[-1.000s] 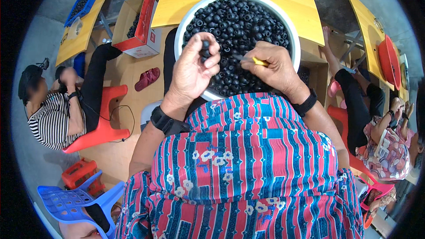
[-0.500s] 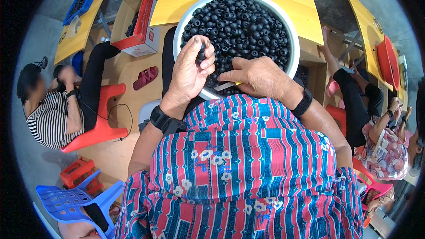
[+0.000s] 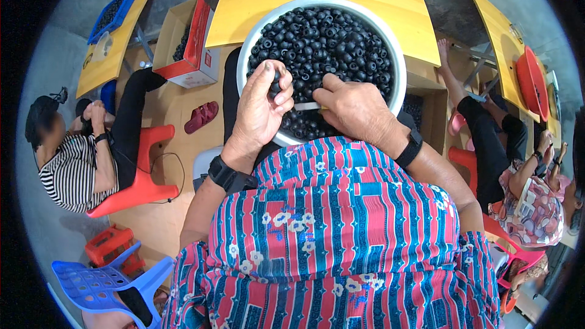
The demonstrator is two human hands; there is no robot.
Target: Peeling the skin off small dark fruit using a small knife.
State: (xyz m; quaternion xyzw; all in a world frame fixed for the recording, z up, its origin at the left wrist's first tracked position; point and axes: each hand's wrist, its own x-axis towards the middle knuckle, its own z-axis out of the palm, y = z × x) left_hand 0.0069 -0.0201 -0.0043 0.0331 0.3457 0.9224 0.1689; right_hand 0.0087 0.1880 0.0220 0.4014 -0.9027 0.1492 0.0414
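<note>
Two hands over bowl, thin tool lying crosswise, pointing left

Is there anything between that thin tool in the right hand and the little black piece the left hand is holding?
Nothing visible. The left hand pinches the black piece over the white bowl; the thin tool in the right hand points at it across open space.

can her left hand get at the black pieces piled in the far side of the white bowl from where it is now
Probably yes. The left hand holds one black piece at the near rim of the white bowl; nothing covers the pile beyond, and the right hand stays near.
</note>
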